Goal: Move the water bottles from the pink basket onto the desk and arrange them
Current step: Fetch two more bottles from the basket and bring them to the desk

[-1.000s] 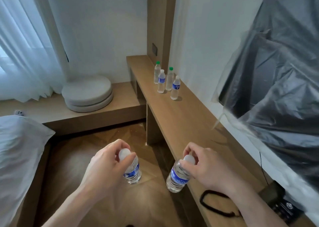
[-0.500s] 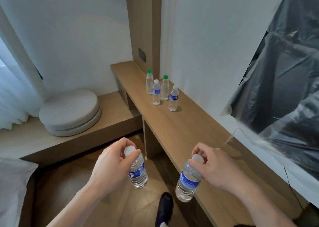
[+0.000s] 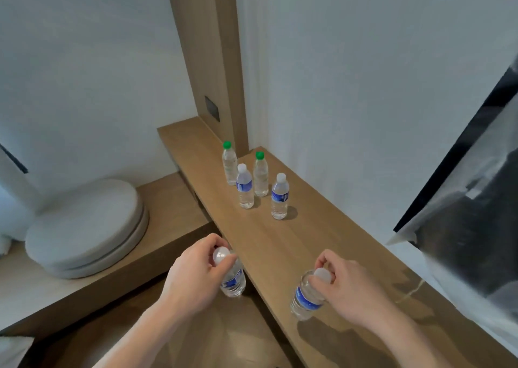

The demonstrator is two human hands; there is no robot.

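Observation:
My left hand (image 3: 196, 272) grips a blue-labelled, white-capped water bottle (image 3: 232, 279) by its neck, hanging just left of the wooden desk's (image 3: 280, 244) front edge. In my right hand (image 3: 344, 286) a second blue-labelled bottle (image 3: 304, 300) is held by the cap, above the near part of the desk. Farther along the desk stand several bottles: two green-capped ones (image 3: 229, 164) (image 3: 260, 175) at the back and two white-capped, blue-labelled ones (image 3: 244, 187) (image 3: 279, 196) in front. No pink basket is in view.
A round grey cushion stack (image 3: 87, 227) lies on the low wooden platform (image 3: 168, 199) left of the desk. A dark screen wrapped in plastic (image 3: 465, 222) hangs on the wall at right. A wooden pillar with a switch plate (image 3: 211, 107) rises behind the bottles.
I have moved closer to the desk; both hands with their bottles have travelled forward and right, the right bottle now over the desktop. The standing bottles have not moved.

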